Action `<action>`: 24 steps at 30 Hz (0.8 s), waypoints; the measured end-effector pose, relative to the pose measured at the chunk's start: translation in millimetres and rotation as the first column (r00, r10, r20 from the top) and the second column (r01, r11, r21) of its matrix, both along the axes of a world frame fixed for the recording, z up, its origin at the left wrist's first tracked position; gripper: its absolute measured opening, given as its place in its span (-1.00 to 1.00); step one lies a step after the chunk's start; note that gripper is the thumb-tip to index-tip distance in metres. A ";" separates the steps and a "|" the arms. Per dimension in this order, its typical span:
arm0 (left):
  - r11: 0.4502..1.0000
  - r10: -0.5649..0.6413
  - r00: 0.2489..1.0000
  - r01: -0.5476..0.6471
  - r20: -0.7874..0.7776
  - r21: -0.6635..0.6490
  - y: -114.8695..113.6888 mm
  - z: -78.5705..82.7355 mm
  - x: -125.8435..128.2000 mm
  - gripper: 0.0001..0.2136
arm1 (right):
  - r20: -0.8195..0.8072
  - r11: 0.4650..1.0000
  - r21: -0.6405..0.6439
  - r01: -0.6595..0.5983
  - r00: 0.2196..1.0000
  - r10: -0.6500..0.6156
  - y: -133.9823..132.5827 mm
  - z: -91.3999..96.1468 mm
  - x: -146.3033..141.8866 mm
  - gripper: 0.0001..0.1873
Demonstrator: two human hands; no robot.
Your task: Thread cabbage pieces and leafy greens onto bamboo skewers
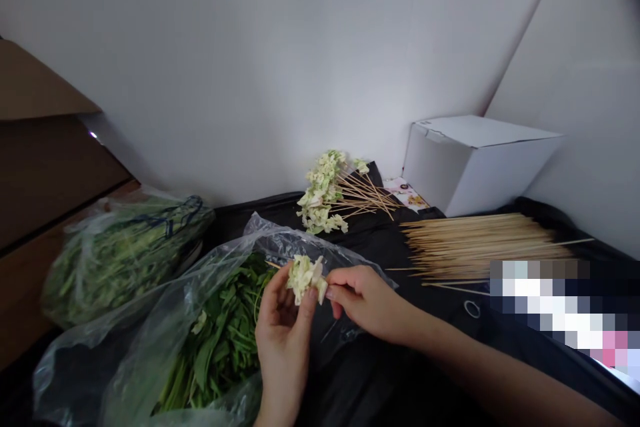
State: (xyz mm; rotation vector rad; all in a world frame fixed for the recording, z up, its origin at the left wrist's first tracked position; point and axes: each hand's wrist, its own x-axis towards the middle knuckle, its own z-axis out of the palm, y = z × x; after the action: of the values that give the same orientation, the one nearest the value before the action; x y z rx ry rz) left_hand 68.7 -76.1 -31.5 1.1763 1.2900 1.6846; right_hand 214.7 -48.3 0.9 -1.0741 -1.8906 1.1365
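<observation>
A bunch of pale yellow-green cabbage leaf pieces (305,278) is gripped between the thumb and fingers of my left hand (285,327). A thin bamboo skewer (273,265) pokes out to the left behind those fingers. My right hand (360,297) is closed in a pinch at the right edge of the cabbage, touching a leaf there. Whether it also grips the skewer's other end is hidden. Below my hands, an open clear plastic bag (145,347) holds long green leafy vegetables (220,340).
Finished-looking cabbage skewers (325,193) lie piled against the wall. Right of them is a large heap of bare bamboo skewers (480,243), with a white box (465,160) behind. A tied bag of greens (130,247) sits left, beside a cardboard box (45,147). A ring (471,309) lies at right.
</observation>
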 end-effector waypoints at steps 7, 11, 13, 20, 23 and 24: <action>0.977 -0.178 0.867 0.211 -0.466 0.020 -7.6 -12.4 5.6 -0.42 | -0.213 0.988 -0.077 0.137 0.965 -0.151 11.7 14.6 17.2 -0.80; 0.863 -0.476 0.341 0.355 -0.811 -0.358 -14.1 -25.2 14.6 -0.36 | -0.268 0.976 -0.065 0.206 0.939 -0.216 26.4 13.7 30.6 -0.83; 0.820 -0.539 0.165 0.328 -0.826 -0.470 -15.1 -27.9 16.6 -0.28 | -0.285 0.969 -0.071 0.238 0.926 -0.248 34.8 11.4 36.6 -0.86; 0.815 -0.539 0.057 0.289 -0.840 -0.503 -14.4 -26.1 16.5 -0.26 | -0.285 0.871 -0.278 0.405 0.831 -0.477 76.1 12.9 75.2 -0.90; 0.819 -0.526 0.058 0.303 -0.849 -0.487 -15.1 -28.4 16.5 -0.26 | -0.248 0.830 -0.314 0.461 0.804 -0.541 97.3 8.7 96.7 -0.89; 0.820 -0.524 0.057 0.305 -0.850 -0.485 -15.2 -28.8 16.5 -0.26 | -0.230 0.813 -0.322 0.486 0.792 -0.565 103.9 6.0 102.8 -0.90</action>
State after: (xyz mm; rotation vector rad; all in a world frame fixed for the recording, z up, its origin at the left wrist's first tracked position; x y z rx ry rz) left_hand 85.1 -91.2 -60.3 2.4054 1.4340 0.1192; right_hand 317.5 55.6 6.9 -1.3571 -1.1051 1.1359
